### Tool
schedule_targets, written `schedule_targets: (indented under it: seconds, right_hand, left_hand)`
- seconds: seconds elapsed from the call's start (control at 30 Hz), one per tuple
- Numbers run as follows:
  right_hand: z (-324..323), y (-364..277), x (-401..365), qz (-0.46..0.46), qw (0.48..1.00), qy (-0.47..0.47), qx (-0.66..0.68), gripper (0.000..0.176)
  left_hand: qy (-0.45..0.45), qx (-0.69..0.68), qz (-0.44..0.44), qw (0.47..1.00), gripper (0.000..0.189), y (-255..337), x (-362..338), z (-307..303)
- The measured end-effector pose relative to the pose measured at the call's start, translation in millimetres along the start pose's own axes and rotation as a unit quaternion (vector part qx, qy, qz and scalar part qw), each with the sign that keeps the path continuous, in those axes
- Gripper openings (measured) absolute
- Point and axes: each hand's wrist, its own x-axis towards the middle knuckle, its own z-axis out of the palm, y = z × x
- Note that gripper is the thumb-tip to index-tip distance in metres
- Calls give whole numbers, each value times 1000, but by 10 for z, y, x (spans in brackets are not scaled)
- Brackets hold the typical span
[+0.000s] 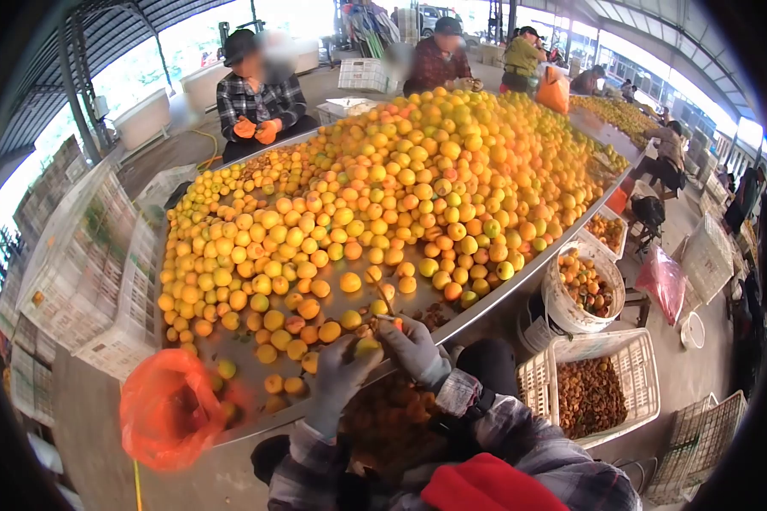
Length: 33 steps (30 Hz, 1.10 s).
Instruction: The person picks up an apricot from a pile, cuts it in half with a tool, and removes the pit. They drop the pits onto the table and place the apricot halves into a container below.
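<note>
In a grey glove, my left hand (343, 375) is closed around a yellow apricot (366, 347) at the near edge of the metal table. My right hand (416, 347), gloved alike, is right beside it, with fingers pinched on a thin, brownish, blade-like tool (382, 291) that points up and away. Part of an orange fruit piece shows by the right fingertips. Just beyond both hands, loose apricots (273, 320) lie on the metal tabletop (382, 330), rising into a big heap (435, 162) farther back.
An orange plastic bag (169, 409) hangs at the table's left corner. At right stand a white bucket (562, 311) of fruit and a white crate (643, 375) holding brown pits or scraps. White crates (77, 255) are stacked at left. Across the table sits a person (260, 102) in orange gloves.
</note>
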Motion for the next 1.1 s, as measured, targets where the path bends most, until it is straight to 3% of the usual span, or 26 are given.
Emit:
schedule_targets:
  seconds: [0.03,0.1,0.17,0.23,0.27,0.4,0.47,0.57,0.6,0.63,0.7,0.73,0.87,0.93,1.07,1.1]
  right_hand:
    - [47,40,17,-52,995,37,-75,29]
    - [97,-23,29,-82,986,44,-137,28]
    - [191,-138,33,19,992,61,113,27]
    - [240,-226,-26,56,992,38,107,27]
    - [286,-255,-59,47,995,33,86,27]
    - [399,-254,-34,24,999,32,11,28]
    - [452,-125,75,-27,998,63,-4,27]
    - [624,-277,-30,-15,996,79,-44,26]
    - [685,-267,-36,-64,989,96,-87,25]
    - [709,-229,-47,-137,969,106,-175,21]
    - [825,-230,-34,-203,948,112,-219,19]
    - [809,-233,-16,-171,939,96,-284,19]
    - [886,-369,-46,-231,904,68,-354,22]
    - [878,-400,-42,-253,849,40,-461,22]
    - [769,-227,81,-268,859,19,-435,18]
    - [694,-65,182,-203,936,27,-285,17]
  left_hand:
    - [6,-3,3,1000,23,-47,-8,54]
    - [99,14,111,989,32,-53,-32,177]
    - [93,-62,122,986,37,49,-104,165]
    - [179,180,263,931,37,-47,-112,157]
    - [202,237,298,902,34,-40,-122,131]
    - [219,187,288,913,31,12,-178,106]
    - [203,156,234,938,28,-30,-196,132]
    - [254,117,256,925,28,23,-211,123]
    - [265,85,263,924,26,25,-213,133]
    - [268,79,268,922,26,-11,-179,139]
    - [303,-71,221,924,21,-131,-116,151]
    - [309,-86,192,928,23,-66,-141,129]
    - [322,-7,163,933,26,-124,-138,33]
    - [276,-218,101,931,28,-235,-99,48]
    - [232,-361,82,899,30,-309,-49,55]
    - [236,-297,107,919,30,-302,-58,60]
